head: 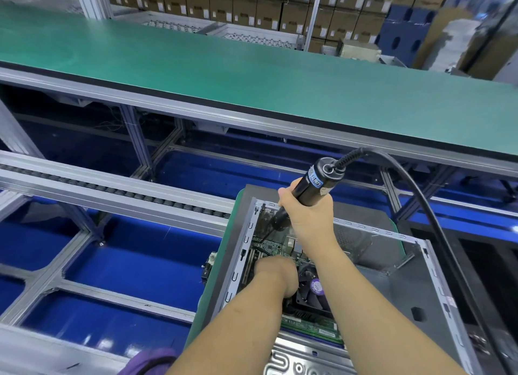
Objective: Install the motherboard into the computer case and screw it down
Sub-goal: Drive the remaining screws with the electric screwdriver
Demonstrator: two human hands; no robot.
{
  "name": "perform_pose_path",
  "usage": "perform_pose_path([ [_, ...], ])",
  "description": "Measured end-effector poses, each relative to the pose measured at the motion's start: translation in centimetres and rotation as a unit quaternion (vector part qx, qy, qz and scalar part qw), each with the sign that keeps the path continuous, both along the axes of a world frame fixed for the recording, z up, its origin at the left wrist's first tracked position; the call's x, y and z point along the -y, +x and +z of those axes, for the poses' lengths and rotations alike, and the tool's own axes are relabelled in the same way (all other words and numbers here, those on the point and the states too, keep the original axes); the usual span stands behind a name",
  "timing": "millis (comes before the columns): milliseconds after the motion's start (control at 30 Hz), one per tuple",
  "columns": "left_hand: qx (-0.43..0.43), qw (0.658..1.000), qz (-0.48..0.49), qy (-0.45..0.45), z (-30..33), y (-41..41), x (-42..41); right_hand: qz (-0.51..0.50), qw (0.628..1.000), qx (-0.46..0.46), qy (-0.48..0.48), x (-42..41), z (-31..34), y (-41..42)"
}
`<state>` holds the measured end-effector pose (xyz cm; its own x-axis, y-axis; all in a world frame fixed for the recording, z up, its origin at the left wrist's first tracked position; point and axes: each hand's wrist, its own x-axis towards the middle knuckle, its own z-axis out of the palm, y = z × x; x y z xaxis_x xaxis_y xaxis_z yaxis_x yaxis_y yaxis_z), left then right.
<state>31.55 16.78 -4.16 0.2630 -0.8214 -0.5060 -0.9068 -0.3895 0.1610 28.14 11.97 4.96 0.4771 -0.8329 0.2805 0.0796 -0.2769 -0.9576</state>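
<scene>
An open metal computer case lies flat on a green-edged pallet at the lower right. Inside it sits the green motherboard with a black CPU fan. My right hand grips a black electric screwdriver, tilted, its bit down at the board's far left corner near the case wall. My left hand is curled, knuckles up, resting on the board just left of the fan; its fingertips are hidden.
A thick black cable arcs from the screwdriver over the case's right side. A roller conveyor rail runs to the left. A long green-topped bench stands beyond. Blue floor shows below the frame. Purple cloth lies at the bottom edge.
</scene>
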Motion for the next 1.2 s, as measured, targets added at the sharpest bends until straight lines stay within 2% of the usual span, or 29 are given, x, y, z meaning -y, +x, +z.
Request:
perform_pose_path([
  [533, -0.012, 1.0, -0.007, -0.023, -0.7, 0.1, 0.0, 0.089, 0.995, -0.037, -0.019, -1.9, 0.2, 1.1],
  [900, -0.015, 1.0, 0.003, -0.005, 0.1, 0.1, -0.1, 0.042, 0.999, -0.003, 0.001, -0.6, 0.6, 0.1],
  [1033, -0.023, 0.999, 0.027, -0.002, 0.5, 0.0, -0.2, -0.009, 0.999, 0.019, 0.027, 0.3, 0.3, -1.0],
  [1200, -0.054, 0.995, 0.084, -0.014, 0.8, 0.0, -0.5, -0.025, 0.999, -0.035, 0.021, 1.0, 0.5, -2.4],
])
